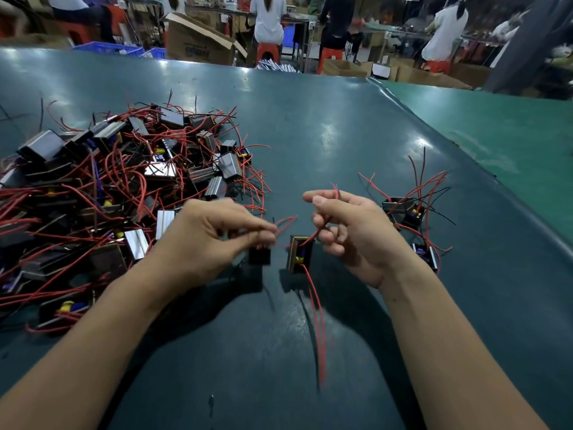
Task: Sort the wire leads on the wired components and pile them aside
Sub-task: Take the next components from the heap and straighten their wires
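Red leads [316, 234] pinched — both hands [350, 234]

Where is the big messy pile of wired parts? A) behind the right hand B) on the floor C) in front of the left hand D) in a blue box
C: the big pile lies on the table on the left, just beyond the left hand; only a few parts sit by the right hand.
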{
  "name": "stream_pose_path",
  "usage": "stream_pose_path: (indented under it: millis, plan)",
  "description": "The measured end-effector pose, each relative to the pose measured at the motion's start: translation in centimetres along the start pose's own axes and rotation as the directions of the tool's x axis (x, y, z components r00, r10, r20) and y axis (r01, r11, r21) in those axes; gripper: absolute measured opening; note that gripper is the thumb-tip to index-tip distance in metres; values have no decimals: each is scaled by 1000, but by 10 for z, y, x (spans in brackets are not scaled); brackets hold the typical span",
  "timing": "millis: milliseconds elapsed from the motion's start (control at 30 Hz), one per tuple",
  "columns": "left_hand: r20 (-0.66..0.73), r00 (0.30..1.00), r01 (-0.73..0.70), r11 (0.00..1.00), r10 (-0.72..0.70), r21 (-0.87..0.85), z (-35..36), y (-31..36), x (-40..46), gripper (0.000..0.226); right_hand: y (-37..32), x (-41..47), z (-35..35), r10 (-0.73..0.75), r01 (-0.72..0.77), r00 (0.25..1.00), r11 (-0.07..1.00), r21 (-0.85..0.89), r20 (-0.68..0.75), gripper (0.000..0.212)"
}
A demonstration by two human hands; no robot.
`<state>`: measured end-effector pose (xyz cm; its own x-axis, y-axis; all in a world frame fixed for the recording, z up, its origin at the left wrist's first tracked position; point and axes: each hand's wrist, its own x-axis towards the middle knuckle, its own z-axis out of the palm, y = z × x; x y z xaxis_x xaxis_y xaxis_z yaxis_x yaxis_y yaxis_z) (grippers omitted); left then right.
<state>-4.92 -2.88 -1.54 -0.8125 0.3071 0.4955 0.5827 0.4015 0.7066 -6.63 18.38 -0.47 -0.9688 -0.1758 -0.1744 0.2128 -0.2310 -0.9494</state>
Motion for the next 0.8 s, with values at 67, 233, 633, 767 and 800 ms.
stream_pose_path:
  millis: [67, 233, 633, 767, 800]
  plan:
    - [-263, 960, -66, 991, 95, 118, 2, -1, 2, 24, -2, -3, 0, -1, -1, 997, 1000, 29, 81, 18]
    - [-526, 822, -114, 967, 220, 226, -2, 1, 1, 21, -4, -7, 3, -42, 35, 978, 999, 36, 205, 31]
    - [-271, 884, 246, 873, -380, -421, 33, 14, 4, 18, 7, -7, 13, -183, 200, 949, 979, -40, 257, 14]
    - [-127, 885, 328, 794, -448, -512, 33, 11, 4, 15, 9, -5, 13, -155, 173, 944, 984, -37, 292, 15]
    - [-92, 877, 354, 763, -472, -540, 32, 9, 5, 14, 9, -5, 12, -157, 175, 947, 984, -37, 282, 13]
